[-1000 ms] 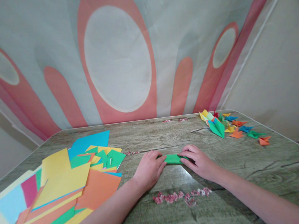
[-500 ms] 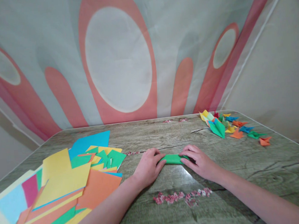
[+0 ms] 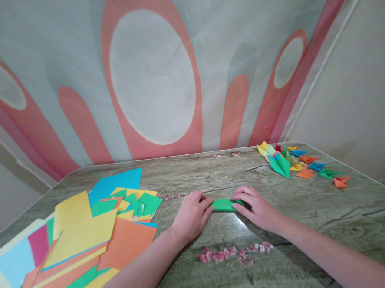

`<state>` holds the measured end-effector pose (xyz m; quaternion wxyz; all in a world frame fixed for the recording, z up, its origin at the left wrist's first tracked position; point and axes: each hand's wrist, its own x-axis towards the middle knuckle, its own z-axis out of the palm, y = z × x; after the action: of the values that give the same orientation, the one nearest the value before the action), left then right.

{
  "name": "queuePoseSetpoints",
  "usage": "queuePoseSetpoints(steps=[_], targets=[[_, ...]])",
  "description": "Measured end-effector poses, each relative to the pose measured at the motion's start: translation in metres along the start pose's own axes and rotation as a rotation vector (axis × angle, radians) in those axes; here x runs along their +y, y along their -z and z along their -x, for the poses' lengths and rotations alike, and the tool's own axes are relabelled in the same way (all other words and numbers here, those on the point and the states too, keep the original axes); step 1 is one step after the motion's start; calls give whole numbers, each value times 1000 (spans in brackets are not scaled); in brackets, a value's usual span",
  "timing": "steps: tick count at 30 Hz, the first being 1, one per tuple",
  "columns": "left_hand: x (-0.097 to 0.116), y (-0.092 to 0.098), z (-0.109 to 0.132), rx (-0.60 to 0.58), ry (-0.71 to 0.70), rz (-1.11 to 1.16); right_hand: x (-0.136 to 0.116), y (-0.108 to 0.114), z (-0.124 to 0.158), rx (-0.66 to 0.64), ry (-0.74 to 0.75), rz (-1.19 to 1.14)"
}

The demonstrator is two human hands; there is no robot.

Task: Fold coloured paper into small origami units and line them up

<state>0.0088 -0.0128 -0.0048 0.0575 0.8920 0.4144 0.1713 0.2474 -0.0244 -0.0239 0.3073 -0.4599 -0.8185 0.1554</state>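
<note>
A folded strip of green paper (image 3: 222, 205) lies crosswise near the middle of the table, between my two hands. My left hand (image 3: 194, 212) grips its left end, with thumb and fingers closed over the edge. At the other end, my right hand (image 3: 252, 205) pinches the strip, fingers on the far side and thumb on the near side. The fingers cover both ends of the paper, so its full length is hidden.
Loose coloured sheets (image 3: 83, 231) are heaped on the left of the table (image 3: 187, 170). Folded paper planes (image 3: 279, 164) lie at the back right, beside several small folded paper figures (image 3: 328, 173). A printed cloth (image 3: 207, 73) hangs behind the table.
My left fingers have shifted very slightly on the left end of the green strip. My right hand and the strip look almost the same.
</note>
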Motion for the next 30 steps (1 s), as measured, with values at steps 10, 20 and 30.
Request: queuePoseSetpoints(steps=[10,20,30], targets=[[9,5,1,-58,-11,-204,-1,-1,0,9,16,7],[14,8,3,-107,-16,-242,-2,-2,1,15,47,92],[17,5,4,-88,-13,-279,-26,-6,2,-139,226,252]])
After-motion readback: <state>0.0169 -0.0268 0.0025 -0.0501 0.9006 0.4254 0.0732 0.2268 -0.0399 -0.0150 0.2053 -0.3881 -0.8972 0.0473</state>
